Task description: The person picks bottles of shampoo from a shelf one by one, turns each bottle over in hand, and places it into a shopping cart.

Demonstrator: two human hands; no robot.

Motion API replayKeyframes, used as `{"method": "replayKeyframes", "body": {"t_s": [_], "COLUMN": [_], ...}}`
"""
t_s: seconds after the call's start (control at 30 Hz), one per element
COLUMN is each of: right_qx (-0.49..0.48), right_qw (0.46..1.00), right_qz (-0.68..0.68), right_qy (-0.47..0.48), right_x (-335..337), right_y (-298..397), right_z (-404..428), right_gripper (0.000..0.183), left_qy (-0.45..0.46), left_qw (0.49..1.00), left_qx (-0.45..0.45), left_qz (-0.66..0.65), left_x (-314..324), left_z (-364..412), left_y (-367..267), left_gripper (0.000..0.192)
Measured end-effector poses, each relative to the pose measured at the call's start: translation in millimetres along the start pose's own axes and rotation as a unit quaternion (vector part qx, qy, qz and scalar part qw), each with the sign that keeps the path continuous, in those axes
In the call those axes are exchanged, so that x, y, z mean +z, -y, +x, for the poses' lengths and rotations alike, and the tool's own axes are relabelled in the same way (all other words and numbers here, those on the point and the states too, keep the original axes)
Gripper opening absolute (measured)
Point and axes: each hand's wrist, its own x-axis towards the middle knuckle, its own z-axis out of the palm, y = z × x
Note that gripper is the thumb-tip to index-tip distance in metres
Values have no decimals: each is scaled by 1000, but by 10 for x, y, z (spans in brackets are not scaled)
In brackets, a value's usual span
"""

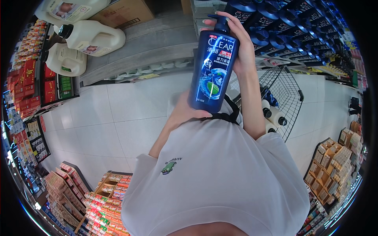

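Observation:
Upright in front of my chest is a dark blue Clear pump bottle (213,70), its printed front turned towards the camera. My right hand (243,48) grips its upper part, with the fingers around the pump head and neck. At the bottle's lower left side and base, my left hand (187,107) supports it, the thumb at the base and the other fingers hidden behind the bottle. Many similar blue pump bottles (283,26) stand in rows on the display at the upper right.
A wire shopping cart (285,85) holding white jugs (277,116) stands at my right. Large white handled jugs (97,38) and a cardboard box (125,13) rest on a grey shelf (161,38) ahead on the left. Stocked shelves (107,209) lie behind me.

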Motion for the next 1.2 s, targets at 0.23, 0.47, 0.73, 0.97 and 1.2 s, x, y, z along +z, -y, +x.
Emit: {"method": "replayKeyframes", "body": {"t_s": [0.23, 0.47, 0.73, 0.97, 1.2], "right_qx": [45, 67, -41, -64, -65], "right_qw": [992, 961, 928, 910, 903], "right_qz": [-60, 269, 352, 368, 373], "right_qy": [-97, -10, 119, 179, 202], "right_x": [-80, 40, -163, -169, -176], "right_y": [-23, -177, -157, -169, -145], "right_z": [-75, -200, -130, -179, -206], "right_gripper": [44, 67, 88, 91, 88], "left_qy": [-170, -187, -164, -50, 11], "left_qw": [862, 552, 740, 965, 981], "left_qx": [190, 506, 444, 98, 105], "left_qz": [438, 636, 479, 236, 161], "left_x": [114, 163, 213, 327, 289], "left_z": [-226, -338, -169, -146, -84], "left_y": [-698, -753, -355, -355, -251], "left_gripper": [86, 62, 99, 109, 116]}}
